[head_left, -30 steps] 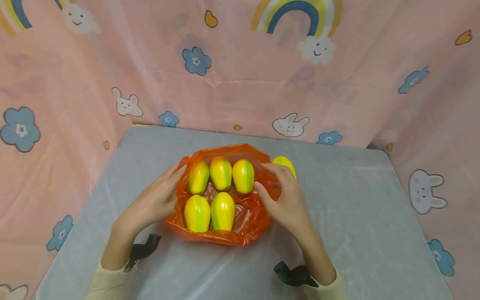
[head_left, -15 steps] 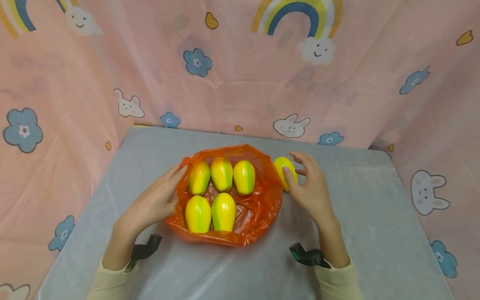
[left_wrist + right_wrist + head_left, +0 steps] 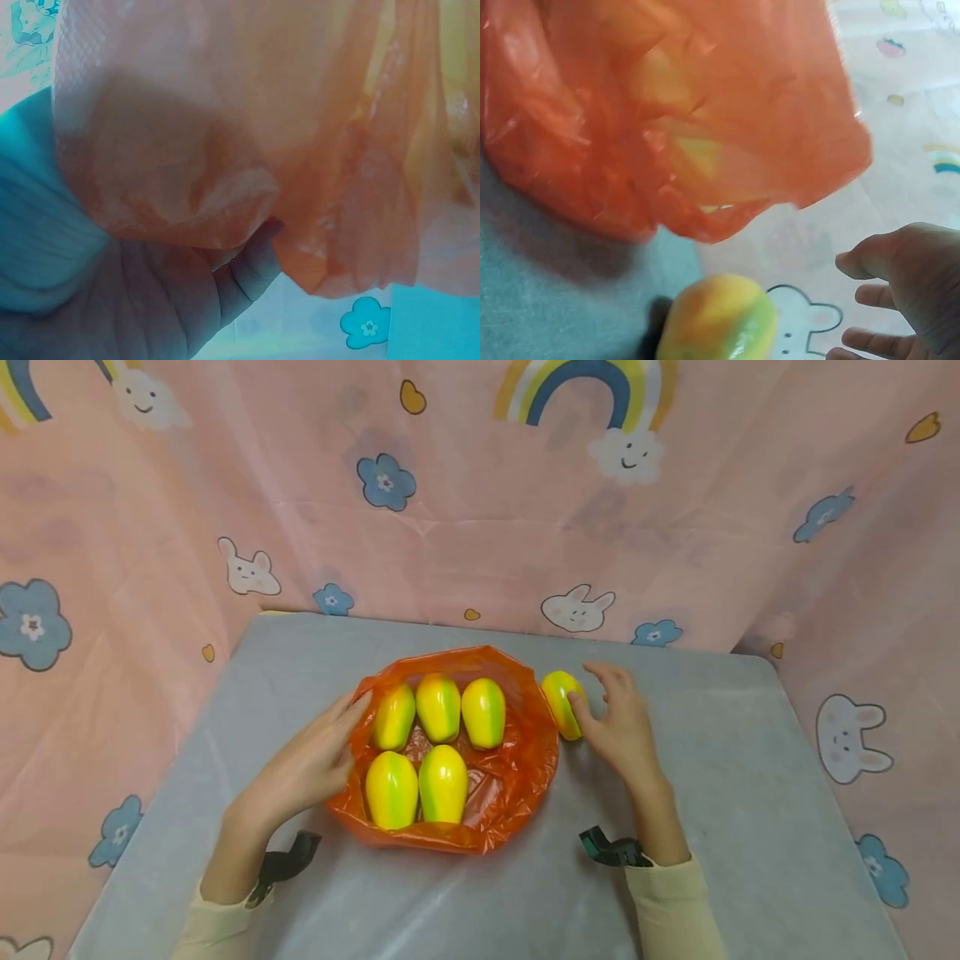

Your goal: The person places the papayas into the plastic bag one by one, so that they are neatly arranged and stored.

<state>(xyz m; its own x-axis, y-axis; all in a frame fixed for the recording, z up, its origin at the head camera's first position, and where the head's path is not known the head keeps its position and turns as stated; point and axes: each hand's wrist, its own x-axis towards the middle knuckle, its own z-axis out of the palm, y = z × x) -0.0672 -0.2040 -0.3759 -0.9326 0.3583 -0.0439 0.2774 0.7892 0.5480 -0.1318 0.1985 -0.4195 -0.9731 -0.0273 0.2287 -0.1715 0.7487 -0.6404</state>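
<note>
An orange plastic bag [image 3: 517, 785] lies with its mouth spread wide. Inside are several glossy yellow-green mangoes [image 3: 443, 783], in a far row and a near row. My left hand [image 3: 311, 760] holds the bag's left edge, and in the left wrist view the thin plastic [image 3: 187, 172] drapes over the palm and hides most of the fingers. One more mango [image 3: 559, 703] lies outside, right beside the bag's right rim. Around its right side my right hand [image 3: 618, 722] is spread, thumb overlapping the fruit in the head view. The right wrist view shows this hand's fingers parted and holding nothing.
The grey tabletop [image 3: 750, 793] carries the bag and the loose mango. Pink printed cloth [image 3: 465, 552] hangs behind the table and along both sides. A dark wrist mount [image 3: 611, 847] juts inward from each forearm.
My right hand has left the bag's right rim and moved right, to the mango outside. The rim there has sprung outward. My left hand stays at the bag's left edge.
</note>
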